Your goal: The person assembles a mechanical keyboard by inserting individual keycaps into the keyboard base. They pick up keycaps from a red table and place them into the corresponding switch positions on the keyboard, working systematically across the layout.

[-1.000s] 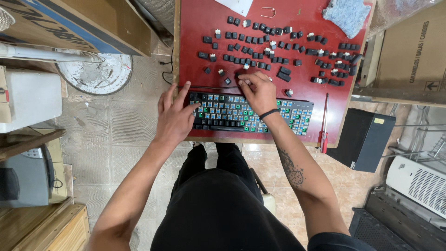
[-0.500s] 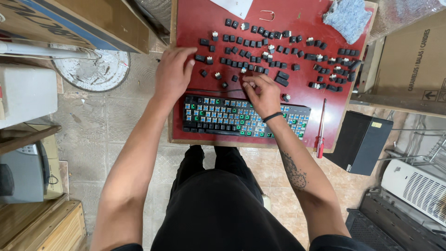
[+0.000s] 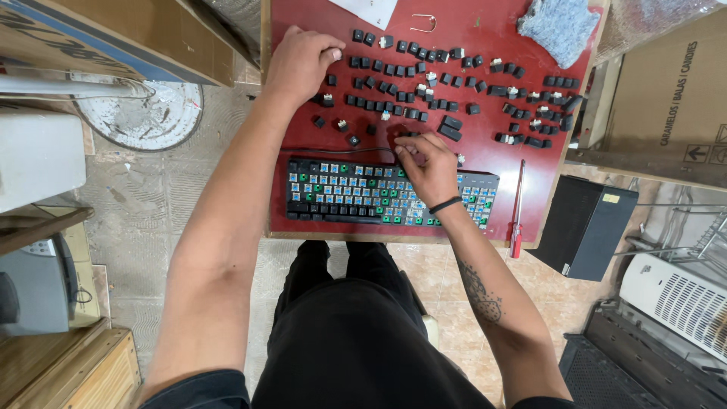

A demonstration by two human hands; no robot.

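a: where's the left hand point(image 3: 299, 64)?
b: at eleven o'clock on the red desk point(image 3: 485, 155), fingers curled over loose black keycaps point(image 3: 424, 76). whether it grips one, i can't tell.

a: and the right hand point(image 3: 428, 168)?
b: at the centre, on the top edge of the keyboard point(image 3: 341, 193), fingertips pinched together on something small. can't make out what.

a: the keyboard?
b: flat black slab at six o'clock on the desk, mostly stripped, blue and green square switches bare, one row of caps along its near edge.

a: anything else?
b: red-handled screwdriver point(image 3: 516, 208) at four o'clock, fuzzy grey cloth point(image 3: 560, 26) at one, thin wire puller point(image 3: 424, 23) at twelve.
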